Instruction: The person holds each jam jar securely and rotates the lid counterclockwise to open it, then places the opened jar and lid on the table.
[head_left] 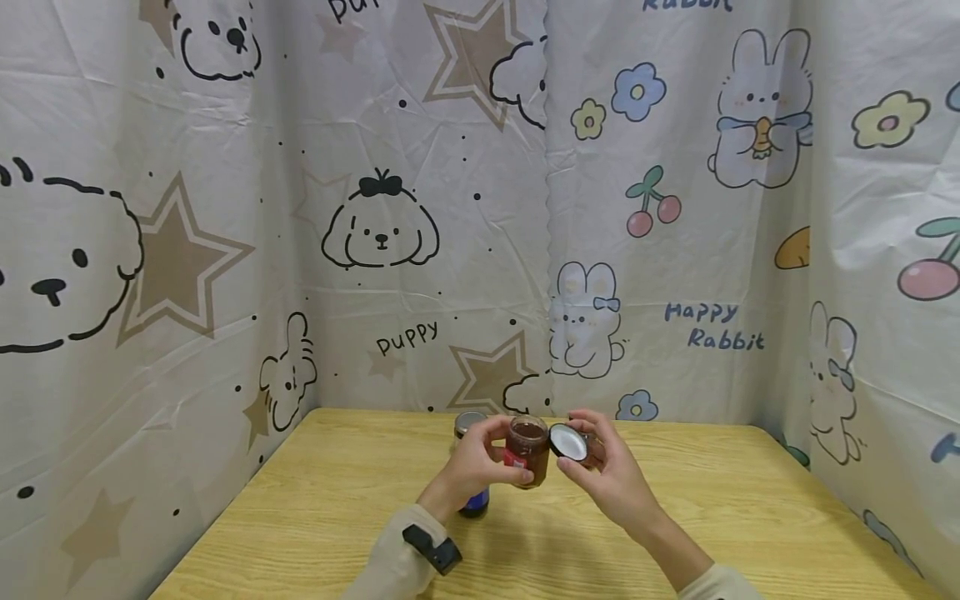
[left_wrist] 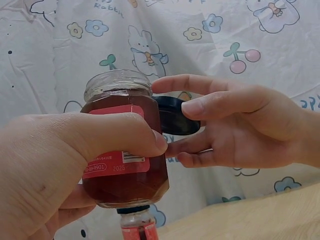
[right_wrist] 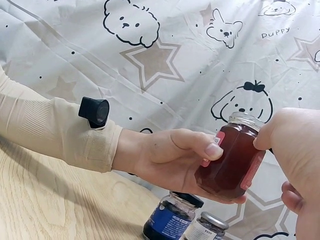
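Left hand (head_left: pixel 474 460) grips faceted glass jar (head_left: pixel 531 454) of dark red-brown contents, over yellowish wooden table (head_left: pixel 675 508) short of far edge | right hand (head_left: pixel 606 462) pinches round black lid (head_left: pixel 570 443) just beside | advice: keep jar upright, lid's white inside untouched

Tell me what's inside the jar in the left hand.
The jar holds a dark reddish-brown substance up to about its neck. The red label and left hand cover parts of its sides, hiding the contents behind them.
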